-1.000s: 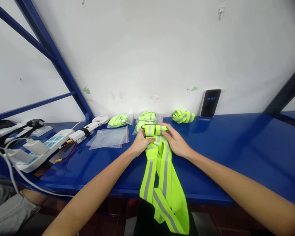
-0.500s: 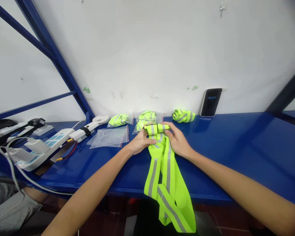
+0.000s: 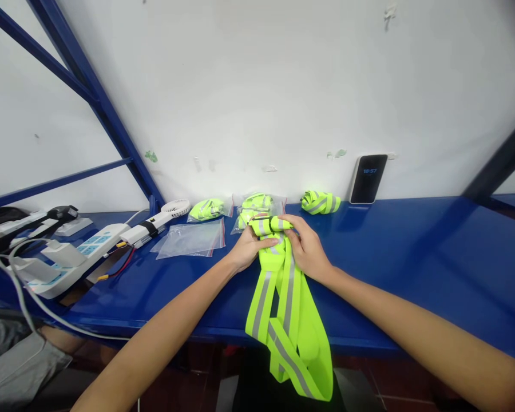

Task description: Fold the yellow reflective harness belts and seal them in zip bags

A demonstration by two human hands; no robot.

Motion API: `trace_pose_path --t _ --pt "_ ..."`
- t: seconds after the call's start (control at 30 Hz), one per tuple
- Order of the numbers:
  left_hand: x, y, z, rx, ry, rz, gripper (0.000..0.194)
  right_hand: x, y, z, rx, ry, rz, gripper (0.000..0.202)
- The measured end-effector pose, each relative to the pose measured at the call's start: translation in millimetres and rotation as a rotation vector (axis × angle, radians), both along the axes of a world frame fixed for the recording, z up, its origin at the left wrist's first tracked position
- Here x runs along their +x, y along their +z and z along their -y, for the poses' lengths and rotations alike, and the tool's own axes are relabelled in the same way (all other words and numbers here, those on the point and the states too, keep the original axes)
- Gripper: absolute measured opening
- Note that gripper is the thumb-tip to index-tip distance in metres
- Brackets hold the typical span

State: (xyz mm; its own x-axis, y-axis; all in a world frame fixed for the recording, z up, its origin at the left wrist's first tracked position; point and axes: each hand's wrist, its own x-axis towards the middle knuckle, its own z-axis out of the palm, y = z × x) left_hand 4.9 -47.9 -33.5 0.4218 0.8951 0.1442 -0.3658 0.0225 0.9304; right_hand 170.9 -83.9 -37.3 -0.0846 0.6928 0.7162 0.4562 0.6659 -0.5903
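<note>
Both hands hold a neon yellow reflective strap (image 3: 288, 297) with grey stripes. Its upper end is wrapped into a small roll with a black buckle, and long loops hang down past the table's front edge. My left hand (image 3: 249, 247) grips the roll's left side, thumb across the front. On the right end, my right hand (image 3: 305, 245) has its fingers closed round the roll. Behind them lie bagged yellow bundles (image 3: 257, 202) and another bagged bundle (image 3: 209, 209). A rolled strap without a bag (image 3: 321, 202) rests against the wall side.
Flat clear bags (image 3: 191, 239) lie left of my hands on the blue table (image 3: 395, 257). Farther left are a white handheld fan (image 3: 175, 208) and a power strip (image 3: 83, 260) with cables. A phone (image 3: 369, 178) leans on the wall. Someone's leg (image 3: 21, 360) shows at lower left.
The hanging loops have swung slightly left and up. The roll has turned a little between my hands, and my right hand has shifted slightly left.
</note>
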Motion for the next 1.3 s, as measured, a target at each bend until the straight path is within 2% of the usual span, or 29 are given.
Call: trace_pose_path --t 0.2,0.27,0.4,0.7,0.97,1.13,1.3 --pt "2.6 -1.3 -0.3 0.008 0.093 -0.049 0.083 -1.8 -0.7 0.9 -0.006 0.015 -0.037 0.030" --pt "3.5 -0.4 0.6 -0.001 0.081 -0.040 0.081 -2.4 -0.5 1.6 -0.009 0.009 -0.049 0.030" --pt "4.7 -0.4 0.6 0.020 0.031 -0.025 0.071 -3.0 0.3 2.2 0.001 -0.026 -0.036 0.031" --pt "3.9 -6.0 -2.9 0.061 0.006 -0.026 0.050 -4.9 -1.2 2.8 0.020 -0.062 0.062 0.034" --pt "6.3 -0.2 -0.9 0.087 0.111 -0.129 0.038 -4.3 -3.4 1.0 0.009 -0.062 0.074 0.034" --pt "9.0 -0.4 1.5 0.115 0.179 -0.133 0.041 -5.7 -5.0 0.9 0.010 -0.061 0.081 0.036" --pt "11.5 -0.1 3.3 0.176 0.126 -0.102 0.043 -5.4 -3.9 1.6 0.025 -0.080 0.066 0.037"
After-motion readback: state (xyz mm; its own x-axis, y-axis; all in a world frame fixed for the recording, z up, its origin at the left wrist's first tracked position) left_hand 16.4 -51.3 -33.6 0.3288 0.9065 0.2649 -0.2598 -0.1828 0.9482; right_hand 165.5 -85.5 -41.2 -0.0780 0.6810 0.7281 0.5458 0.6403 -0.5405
